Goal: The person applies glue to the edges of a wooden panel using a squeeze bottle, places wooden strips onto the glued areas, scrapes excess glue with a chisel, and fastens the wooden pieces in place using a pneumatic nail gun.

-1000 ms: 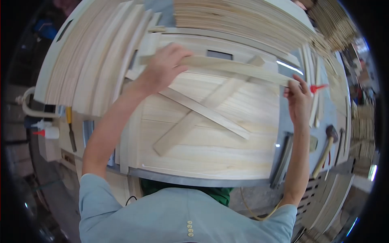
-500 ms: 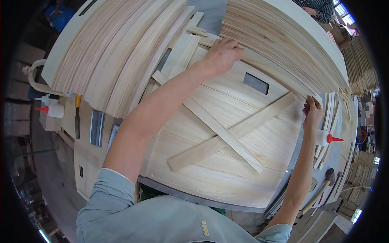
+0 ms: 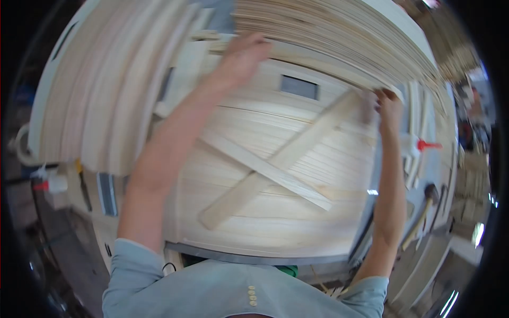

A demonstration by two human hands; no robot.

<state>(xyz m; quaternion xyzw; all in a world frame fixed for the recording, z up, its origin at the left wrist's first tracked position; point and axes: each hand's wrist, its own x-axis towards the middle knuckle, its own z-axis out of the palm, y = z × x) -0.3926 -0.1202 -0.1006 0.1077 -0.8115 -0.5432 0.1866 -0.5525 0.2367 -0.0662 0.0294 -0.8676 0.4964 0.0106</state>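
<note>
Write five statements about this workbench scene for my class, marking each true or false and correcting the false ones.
1. The narrow strip crosses over the wide strip. True.
2. The cutout in the panel is round. False: the cutout is rectangular.
3. The bottle near the right hand has a red tip. True.
4. The left hand holds a hammer. False: the hammer lies on the right, apart from both hands.
5. The shirt has no buttons. False: pale buttons show on it.
</note>
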